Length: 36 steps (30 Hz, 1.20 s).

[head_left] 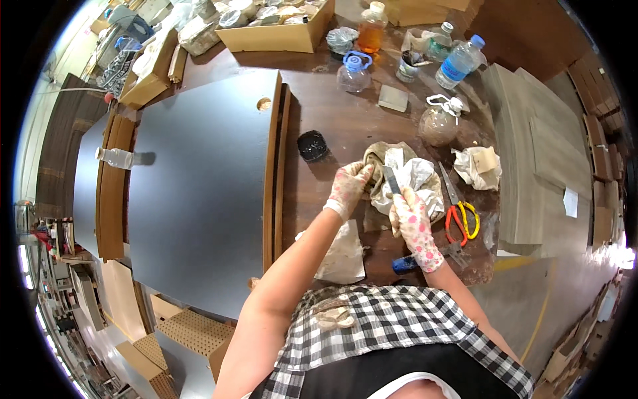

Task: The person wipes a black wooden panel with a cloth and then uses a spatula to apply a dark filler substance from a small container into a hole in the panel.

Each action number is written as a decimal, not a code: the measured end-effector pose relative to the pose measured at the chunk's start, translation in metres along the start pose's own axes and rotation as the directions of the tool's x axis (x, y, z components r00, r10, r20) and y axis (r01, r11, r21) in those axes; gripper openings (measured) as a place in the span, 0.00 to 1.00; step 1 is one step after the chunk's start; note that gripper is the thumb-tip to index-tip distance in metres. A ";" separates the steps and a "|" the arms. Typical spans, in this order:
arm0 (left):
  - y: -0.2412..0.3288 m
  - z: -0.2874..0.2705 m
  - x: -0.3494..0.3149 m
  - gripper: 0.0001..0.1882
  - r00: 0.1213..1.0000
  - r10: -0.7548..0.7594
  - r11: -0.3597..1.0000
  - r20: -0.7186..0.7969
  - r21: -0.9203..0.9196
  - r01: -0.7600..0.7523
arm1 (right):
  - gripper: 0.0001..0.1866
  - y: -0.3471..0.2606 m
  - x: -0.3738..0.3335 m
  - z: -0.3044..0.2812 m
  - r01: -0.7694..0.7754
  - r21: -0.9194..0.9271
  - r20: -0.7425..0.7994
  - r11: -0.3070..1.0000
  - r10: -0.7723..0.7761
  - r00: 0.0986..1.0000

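Note:
My right hand (415, 226), in a white glove with pink flowers, is closed around a putty knife, whose flat grey blade (391, 179) points up and to the left. A matching glove covers my left hand (347, 189); its fingers pinch the left edge of a brownish rag (377, 158). A crumpled white cloth (420, 175) lies bunched with this rag, beneath the blade. Right of the cloth rest scissors (457, 207) with one red and one yellow handle. A blue-handled tool (405, 265) lies near my right wrist, partly hidden by it.
Stacked dark grey panels (199, 179) fill the left side. A small black tub (312, 145) stands beyond my left hand. At the back are a bottle of orange liquid (372, 28), a blue-capped water bottle (460, 62) and a cardboard box (272, 37). Crumpled paper (478, 167) lies right.

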<state>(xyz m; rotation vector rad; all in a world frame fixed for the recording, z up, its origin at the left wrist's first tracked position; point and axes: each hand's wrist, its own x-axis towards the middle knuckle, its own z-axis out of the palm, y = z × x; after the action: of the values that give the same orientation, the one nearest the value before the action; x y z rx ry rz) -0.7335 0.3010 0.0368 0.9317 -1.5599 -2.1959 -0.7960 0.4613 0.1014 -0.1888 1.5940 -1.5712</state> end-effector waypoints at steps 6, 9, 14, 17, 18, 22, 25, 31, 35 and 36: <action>0.033 -0.032 -0.050 0.08 0.887 0.444 0.686 -0.128 0.685 -0.245 | 0.10 -0.048 0.007 0.002 0.150 -0.051 0.017 0.987 -0.150 0.989; 0.028 -0.052 -0.054 0.16 0.800 0.098 0.980 -0.592 0.199 0.027 | 0.09 -0.064 0.028 0.024 0.141 0.016 0.099 0.990 -0.142 0.985; 0.017 -0.063 -0.016 0.46 0.785 0.295 0.887 -0.545 0.462 -0.013 | 0.09 -0.054 0.094 0.071 0.195 -0.072 0.123 0.978 -0.185 0.975; 0.039 -0.054 0.000 0.46 0.814 0.239 0.909 -0.530 0.416 0.004 | 0.09 -0.034 0.140 0.081 0.213 -0.151 0.148 0.965 -0.191 0.970; 0.036 -0.058 0.005 0.45 0.812 0.212 0.911 -0.544 0.410 0.037 | 0.09 -0.030 0.144 0.089 0.155 -0.087 0.203 0.984 -0.135 0.970; 0.045 -0.069 -0.011 0.40 0.822 0.430 0.671 -0.372 0.741 -0.016 | 0.09 -0.037 0.126 0.095 0.073 0.033 0.256 0.997 -0.079 0.963; 0.081 -0.056 -0.026 0.39 0.846 0.477 0.718 -0.237 0.660 -0.220 | 0.08 -0.072 0.099 0.077 -0.039 0.103 0.254 0.994 0.012 0.967; 0.103 -0.080 -0.046 0.38 0.878 0.479 0.713 0.015 0.576 -0.399 | 0.12 -0.119 0.071 0.070 0.019 -0.104 0.319 0.994 0.015 0.948; 0.091 -0.088 -0.051 0.40 0.990 0.141 0.983 0.011 0.118 -0.141 | 0.17 -0.136 0.078 0.078 0.786 -0.478 0.694 0.391 -0.381 0.611; 0.085 -0.090 -0.051 0.41 0.991 0.136 0.977 -0.011 0.165 -0.133 | 0.17 -0.136 0.077 0.079 0.759 -0.508 0.701 0.407 -0.317 0.639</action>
<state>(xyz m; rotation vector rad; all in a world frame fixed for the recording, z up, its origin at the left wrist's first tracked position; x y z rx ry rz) -0.6483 0.2327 0.1141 0.8650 -1.7607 -1.9829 -0.8531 0.3266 0.1986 -1.6859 1.7356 -0.9612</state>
